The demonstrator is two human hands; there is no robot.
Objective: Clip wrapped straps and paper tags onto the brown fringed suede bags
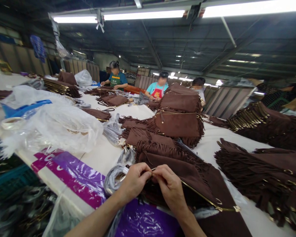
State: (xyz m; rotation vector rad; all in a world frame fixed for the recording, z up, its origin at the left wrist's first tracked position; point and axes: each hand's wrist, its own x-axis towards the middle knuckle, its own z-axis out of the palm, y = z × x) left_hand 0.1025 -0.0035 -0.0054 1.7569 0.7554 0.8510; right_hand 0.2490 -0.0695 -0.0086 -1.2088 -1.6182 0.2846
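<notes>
A brown fringed bag lies in front of me, its gold zip running along the near edge to a gold end piece at the right. My left hand is closed in a pinch at the bag's left end. Beside it my right hand pinches the same spot, the fingertips of both nearly touching. The small part between the fingertips is mostly hidden. Just left of my left hand sits a coil of grey wrapped strap. Purple plastic sheeting lies beneath my wrists.
Stacked brown bags rise ahead, with more fringed bags piled at right. Clear plastic bags and a tape roll lie on the white table at left. A teal crate stands below its edge. Several people work beyond.
</notes>
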